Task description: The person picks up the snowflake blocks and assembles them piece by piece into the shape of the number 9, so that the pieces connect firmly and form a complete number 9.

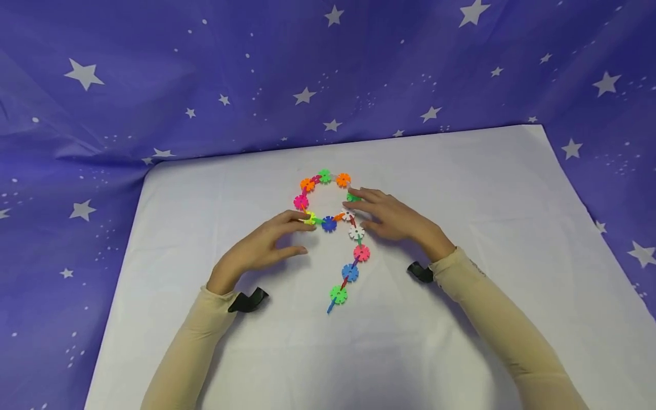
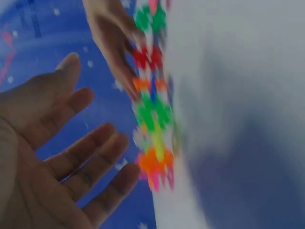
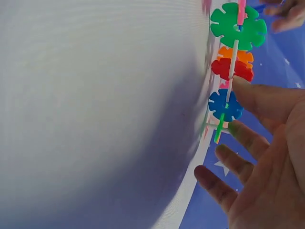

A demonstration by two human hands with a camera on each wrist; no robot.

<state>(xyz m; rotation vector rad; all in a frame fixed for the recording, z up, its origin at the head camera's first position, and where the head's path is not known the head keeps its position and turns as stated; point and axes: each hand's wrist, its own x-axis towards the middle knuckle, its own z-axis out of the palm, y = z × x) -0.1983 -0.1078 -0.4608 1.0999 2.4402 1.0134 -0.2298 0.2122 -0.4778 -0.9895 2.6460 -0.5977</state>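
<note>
Colourful notched plastic discs, slotted together edge to edge, form a chain on the white table: a round loop at the back, with a tail of discs running toward the front. My left hand (image 1: pixel 266 242) is at the loop's left side, its fingertips right at a yellow disc (image 1: pixel 310 218), the thumb held apart. At the loop's right side, my right hand (image 1: pixel 392 216) reaches over a green disc (image 1: pixel 352 197) and a white disc (image 1: pixel 348 214), covering part of them. Both wrist views show spread, relaxed fingers. The tail ends in a light green disc (image 1: pixel 338 294) with a blue piece (image 1: pixel 331 306) in its slot.
A white cloth (image 1: pixel 512 228) covers the table. Behind it and at its sides hangs a purple-blue curtain (image 1: pixel 277 62) with white stars. Black straps dangle from both sleeves, a left strap (image 1: pixel 249 300) and a right strap (image 1: pixel 420 272).
</note>
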